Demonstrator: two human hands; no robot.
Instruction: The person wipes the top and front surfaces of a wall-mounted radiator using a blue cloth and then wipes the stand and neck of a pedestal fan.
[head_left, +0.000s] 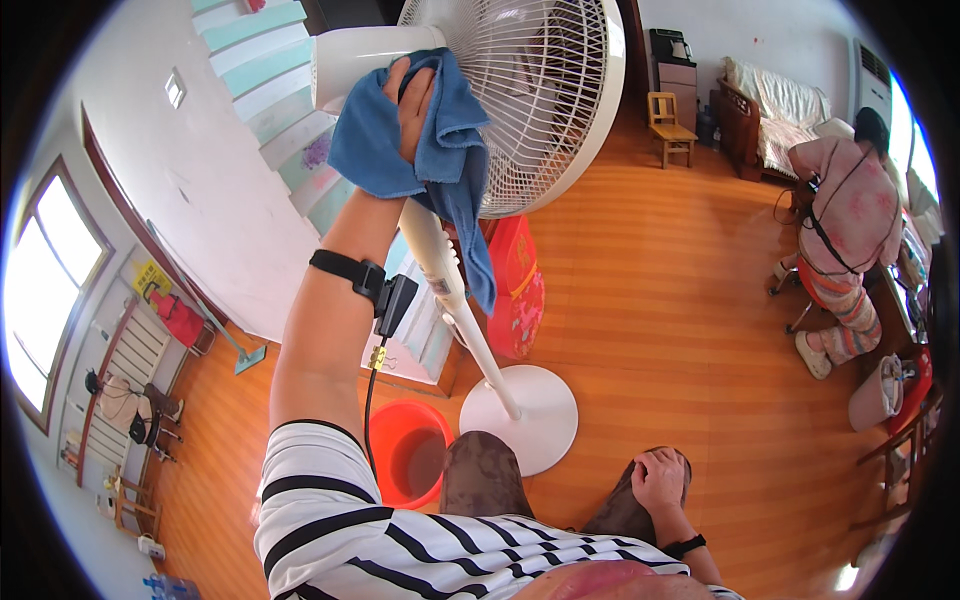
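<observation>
My left hand is wrapped in a blue cloth and presses it to the back of a white pedestal fan, where the motor housing meets the wire grille. Part of the cloth hangs beside the fan's pole. The round white fan base rests on the floor in front of my knees. A red bucket of murky water stands left of the base. Lower right, my right hand rests on my knee with its fingers curled in, away from the fan and holding nothing.
Stairs rise behind the fan, beside a red patterned object. A flat mop leans at the left wall. One person sits at the right, another far left. A small wooden chair and a sofa stand farther back.
</observation>
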